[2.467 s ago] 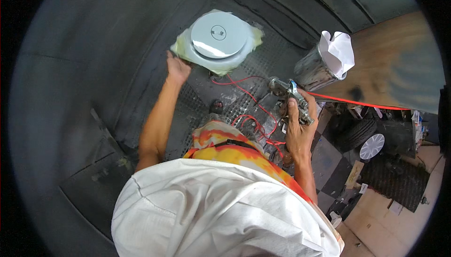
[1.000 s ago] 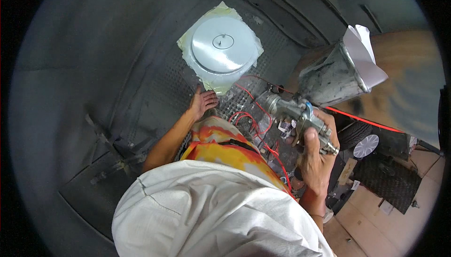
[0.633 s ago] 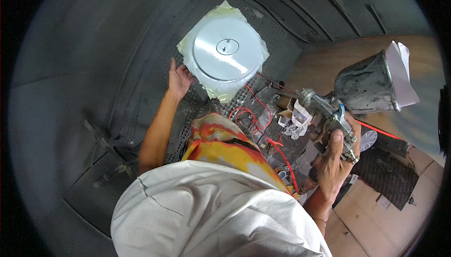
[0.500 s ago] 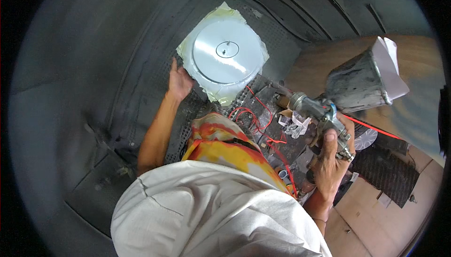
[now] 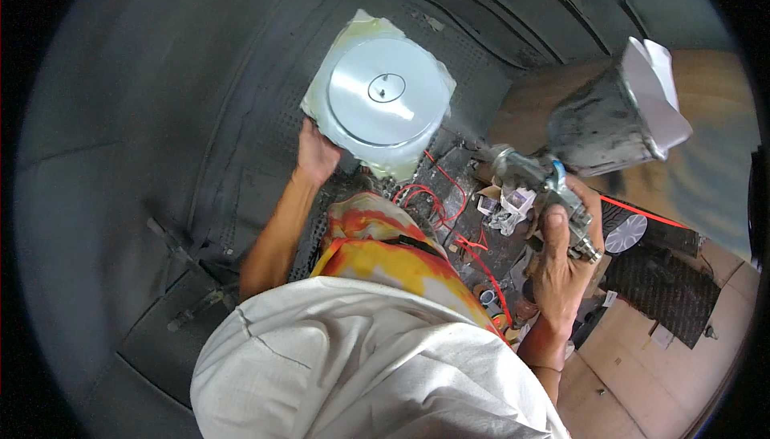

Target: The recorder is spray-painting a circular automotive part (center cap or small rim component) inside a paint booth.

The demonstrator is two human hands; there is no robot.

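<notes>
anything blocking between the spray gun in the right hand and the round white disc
Nothing visible stands between the spray gun and the round white disc. The left hand is at its lower left, outside the gap; the red hose lies on the floor below.

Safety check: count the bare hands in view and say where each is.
2. The left hand is at the lower left edge of the sheet around the disc, its fingers partly hidden; the right hand grips the spray gun. No others show.
</notes>
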